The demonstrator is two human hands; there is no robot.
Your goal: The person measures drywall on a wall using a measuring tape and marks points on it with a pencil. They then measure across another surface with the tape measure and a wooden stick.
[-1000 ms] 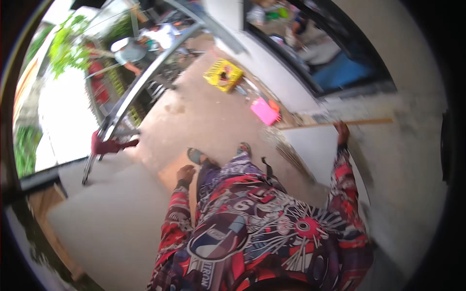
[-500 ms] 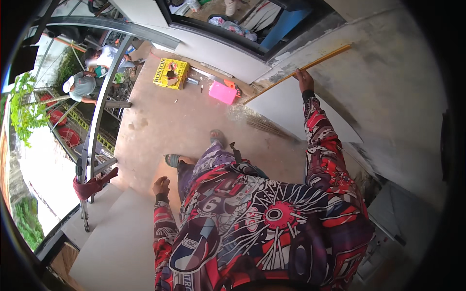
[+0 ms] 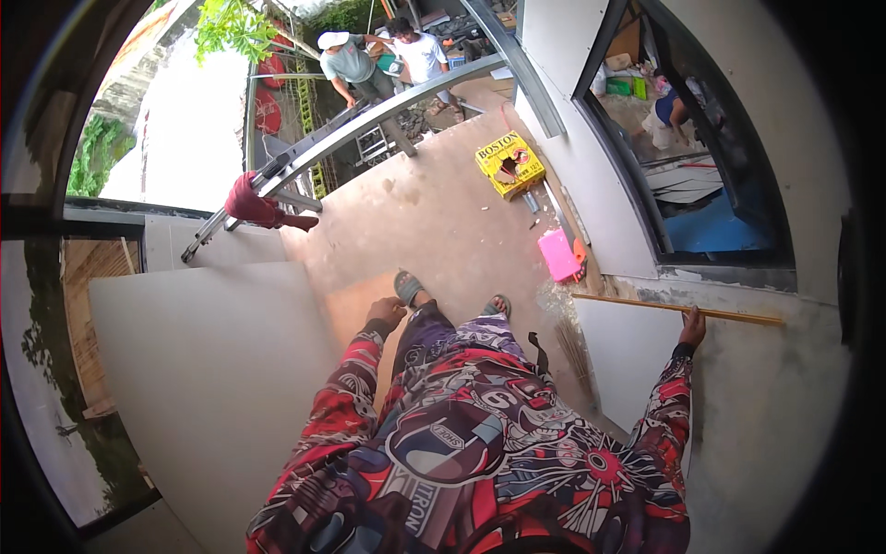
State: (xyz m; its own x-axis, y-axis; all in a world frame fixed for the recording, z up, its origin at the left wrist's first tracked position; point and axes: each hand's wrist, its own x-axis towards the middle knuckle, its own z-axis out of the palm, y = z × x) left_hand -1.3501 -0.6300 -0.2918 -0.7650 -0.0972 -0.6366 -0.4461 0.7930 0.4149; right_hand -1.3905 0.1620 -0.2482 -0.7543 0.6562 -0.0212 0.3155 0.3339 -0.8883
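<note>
My right hand [image 3: 693,327] is closed around a long, thin yellow strip [image 3: 637,304], low by the wall on the right. The strip runs along the upper edge of a white board [image 3: 628,351] that stands near that wall. My left hand [image 3: 386,312] hangs in front of my body with its fingers curled, and nothing shows in it. Beneath it lies a tan sheet [image 3: 360,294] on the floor, and a large pale panel [image 3: 212,332] is to its left.
Ahead on the floor [image 3: 415,212] are a torn yellow box [image 3: 510,166], a pink plastic case [image 3: 557,255] and a broom-like bundle [image 3: 574,355]. A metal frame [image 3: 369,120] with a maroon cloth [image 3: 254,201] crosses the far side. Two people [image 3: 355,69] are beyond it; a window [image 3: 688,129] opens at right.
My view has swung left, bringing the pale panel more fully into sight. My right hand still grips the yellow strip, and my left hand stays curled.
</note>
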